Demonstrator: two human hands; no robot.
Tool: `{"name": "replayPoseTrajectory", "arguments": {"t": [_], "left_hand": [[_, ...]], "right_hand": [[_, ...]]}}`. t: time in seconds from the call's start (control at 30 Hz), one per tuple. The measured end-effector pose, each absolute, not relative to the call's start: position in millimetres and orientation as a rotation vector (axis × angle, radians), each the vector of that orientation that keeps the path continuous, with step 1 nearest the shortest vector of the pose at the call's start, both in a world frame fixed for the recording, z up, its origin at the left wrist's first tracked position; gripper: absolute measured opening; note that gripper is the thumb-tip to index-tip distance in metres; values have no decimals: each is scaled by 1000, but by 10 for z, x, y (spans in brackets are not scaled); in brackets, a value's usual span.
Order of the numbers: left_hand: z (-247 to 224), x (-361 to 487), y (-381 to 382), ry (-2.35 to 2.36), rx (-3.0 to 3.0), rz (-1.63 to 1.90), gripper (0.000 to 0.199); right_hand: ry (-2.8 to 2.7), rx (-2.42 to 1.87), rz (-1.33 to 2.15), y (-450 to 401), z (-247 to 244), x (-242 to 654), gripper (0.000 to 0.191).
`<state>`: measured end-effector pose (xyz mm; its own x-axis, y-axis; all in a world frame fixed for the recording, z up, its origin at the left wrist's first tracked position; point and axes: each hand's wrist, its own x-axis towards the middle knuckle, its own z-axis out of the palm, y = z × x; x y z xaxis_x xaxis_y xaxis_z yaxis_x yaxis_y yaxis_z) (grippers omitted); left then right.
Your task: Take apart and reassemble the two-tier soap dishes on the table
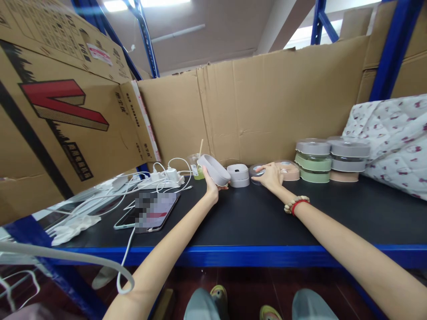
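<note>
My left hand [211, 186] is closed around a light grey oval container [214, 170], which it holds tilted above the black tabletop. Just right of it stand two small pale grey boxes [238, 176], one on top of the other. My right hand [271, 176], with a beaded bracelet and a red cord at the wrist, pinches the edge of a clear, dark-looking round lid [255, 170]. Beside that hand, partly behind it, is a peach-coloured container [289, 171] with a clear top.
Stacked grey, green and peach containers [313, 163] stand at right, beside a white patterned cloth [390, 142]. At left are a phone [160, 213], white cables, a power strip [160, 180] and a drink cup [196, 169]. A cardboard panel [267, 102] lines the back.
</note>
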<state>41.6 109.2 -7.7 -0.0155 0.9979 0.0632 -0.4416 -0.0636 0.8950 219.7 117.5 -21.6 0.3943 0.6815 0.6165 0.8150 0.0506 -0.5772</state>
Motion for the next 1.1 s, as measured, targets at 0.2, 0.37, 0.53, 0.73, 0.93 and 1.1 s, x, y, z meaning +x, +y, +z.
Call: {"name": "replayPoseTrajectory", "arguments": {"t": [0.2,0.37,0.53,0.73,0.93,1.1], "left_hand": [[-86,417,1100,824,898,1409,76],[-93,410,1113,827,891,1402,75],[-92,413,1109,835,911,1392,75],[-92,421,1101,843,901,1389,75],[-88,418,1100,823,915,1387,78],[-120,410,1125,810,952,1424,74]], "right_hand": [[-1365,-1819,-186,1152,-213,2188,34],[-1365,-1887,-95,1156,-231,2172,51],[-1423,-1948,-19,1127,-216,2152,46],[-1469,-1921,64,1118,-204,2171,40],[-1422,-1886,95,1156,-238,2174,36],[-1334,-1713,-45,1229,-279,2157,30]]}}
